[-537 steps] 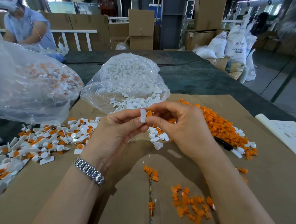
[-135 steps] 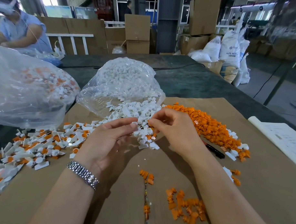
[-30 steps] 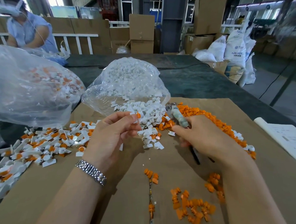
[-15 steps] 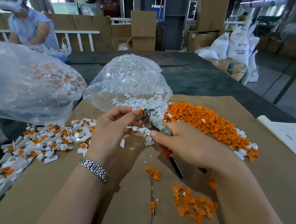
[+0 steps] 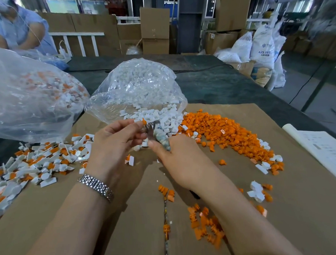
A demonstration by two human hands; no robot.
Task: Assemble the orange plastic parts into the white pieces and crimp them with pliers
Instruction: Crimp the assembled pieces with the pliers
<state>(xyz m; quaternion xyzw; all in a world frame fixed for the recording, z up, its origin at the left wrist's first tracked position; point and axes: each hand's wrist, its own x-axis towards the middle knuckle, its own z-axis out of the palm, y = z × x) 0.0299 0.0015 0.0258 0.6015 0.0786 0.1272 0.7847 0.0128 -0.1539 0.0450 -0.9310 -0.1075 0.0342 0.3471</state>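
Observation:
My left hand [image 5: 114, 142] pinches a small assembled piece [image 5: 143, 121], its orange part showing above my fingertips. My right hand [image 5: 176, 157] grips the pliers [image 5: 158, 134], whose worn metal jaws close around that piece. The plier handles are hidden under my palm. Loose white pieces [image 5: 159, 118] spill from a clear bag [image 5: 137, 86] just behind my hands. A wide heap of orange parts [image 5: 226, 133] lies to the right on the brown cardboard [image 5: 299, 208].
A pile of assembled white-and-orange pieces [image 5: 40, 162] lies at left, below a big clear bag [image 5: 29, 94] of them. Scattered orange parts [image 5: 205, 225] lie near me. A paper sheet [image 5: 324, 152] sits at right. Another person [image 5: 21, 29] works at far left.
My right hand picked up the pliers from the cardboard and brought their jaws to the piece in my left hand. Both hands now meet in front of the white pieces.

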